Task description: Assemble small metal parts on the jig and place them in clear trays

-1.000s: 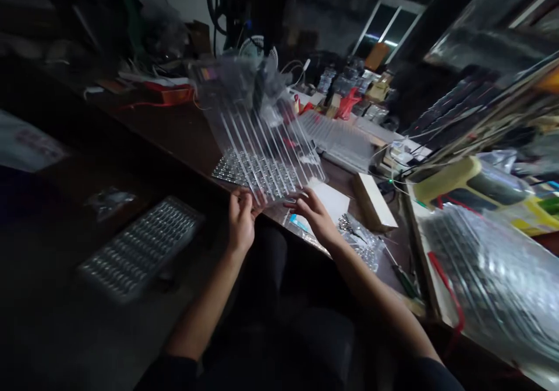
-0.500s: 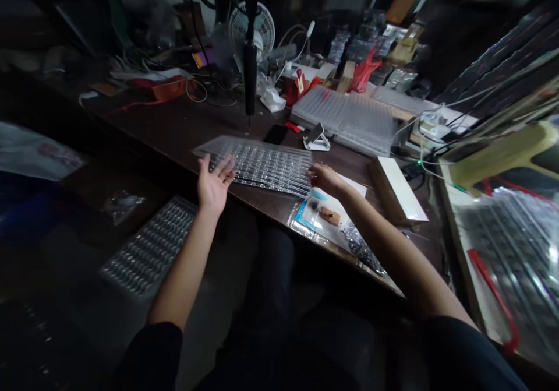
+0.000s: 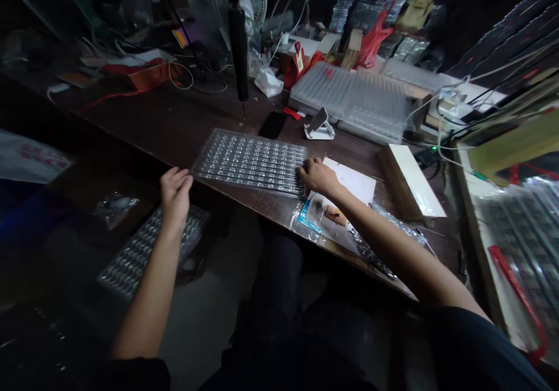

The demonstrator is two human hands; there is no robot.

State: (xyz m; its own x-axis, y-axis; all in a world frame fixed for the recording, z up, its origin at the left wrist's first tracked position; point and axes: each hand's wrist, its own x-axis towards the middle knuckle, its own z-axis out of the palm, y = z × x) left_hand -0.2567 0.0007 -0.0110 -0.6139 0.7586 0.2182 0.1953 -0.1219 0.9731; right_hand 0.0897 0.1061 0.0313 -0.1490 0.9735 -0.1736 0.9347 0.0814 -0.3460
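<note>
A clear plastic tray [image 3: 253, 161] with rows of small shiny pieces lies flat on the dark table [image 3: 144, 120], close to its front edge. My right hand [image 3: 318, 176] has its curled fingers on the tray's right end. Just off the tray's left end is my left hand [image 3: 175, 190], its fingers drawn together beyond the table edge; whether they pinch anything is too small to tell. Beside my right hand lie a white sheet [image 3: 351, 181] and a small orange-brown piece [image 3: 335, 215] on a blue-edged packet.
Behind the tray are a phone [image 3: 272, 125], a white stand [image 3: 319, 127] and stacked clear trays [image 3: 349, 97]. A black tool [image 3: 239, 56] hangs over the table. A long white-topped block [image 3: 413, 181] sits right. Another filled tray [image 3: 131, 257] is below, left.
The tray, tilted and blurred before, now lies flat. My left hand has moved left and down, its spread fingers now closed together. My right hand stays at the tray's right end. The view has shifted.
</note>
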